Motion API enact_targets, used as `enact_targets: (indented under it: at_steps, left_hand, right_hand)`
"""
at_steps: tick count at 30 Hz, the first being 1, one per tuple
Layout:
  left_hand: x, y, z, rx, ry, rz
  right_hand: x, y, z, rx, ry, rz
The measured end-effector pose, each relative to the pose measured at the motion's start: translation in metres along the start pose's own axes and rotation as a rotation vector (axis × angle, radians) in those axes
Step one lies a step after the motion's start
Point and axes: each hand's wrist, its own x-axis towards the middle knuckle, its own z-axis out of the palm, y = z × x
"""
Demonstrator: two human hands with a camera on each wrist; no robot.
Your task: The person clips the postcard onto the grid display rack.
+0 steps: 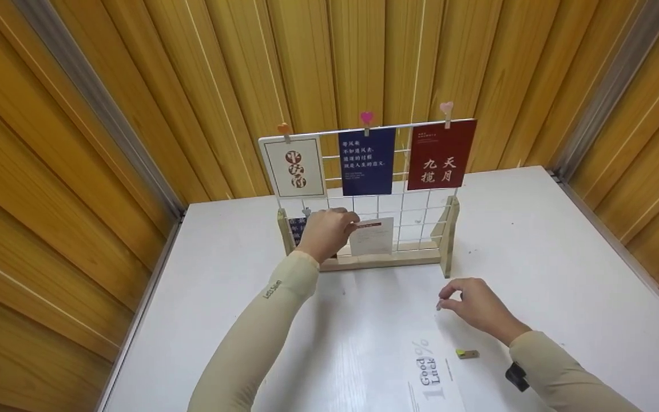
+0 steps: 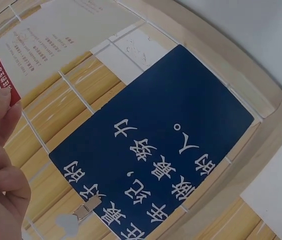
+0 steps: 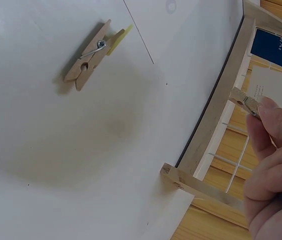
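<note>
With finger and thumb, my left hand point(image 1: 328, 230) pinches the edge of a white card point(image 1: 373, 237) with a red label, holding it against the lower middle of the white wire grid point(image 1: 415, 220). Beside it, a dark blue card point(image 2: 156, 140) with white characters hangs under a wooden clip with a pale heart point(image 2: 68, 225). My right hand point(image 1: 481, 306) pinches a small wooden clothespin point(image 3: 243, 101) in front of the stand's right foot. Another clothespin point(image 3: 87, 61), with a yellow-green piece on it, lies on the table near the right hand.
Along the grid's top hang a white card point(image 1: 294, 169), a blue card point(image 1: 367, 163) and a red card point(image 1: 443, 154), each under a heart clip. A wooden base point(image 1: 384, 261) carries the grid. A "Good Luck" card point(image 1: 432, 377) lies on the white table point(image 1: 203, 309).
</note>
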Motion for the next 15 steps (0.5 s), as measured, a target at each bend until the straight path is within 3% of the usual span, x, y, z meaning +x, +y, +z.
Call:
enact_targets:
  at_steps: [7, 15]
  left_hand:
    - [0.0019, -0.0007, -0.0011, 0.038, 0.088, 0.024]
    - [0.0052, -0.0025, 0.0085, 0.097, 0.148, -0.027]
  right_hand:
    - [-0.0019, 0.0034, -0.0011, -0.017, 0.022, -0.060]
    - [-0.0030, 0.0029, -0.0021, -0.014, 0.023, -0.030]
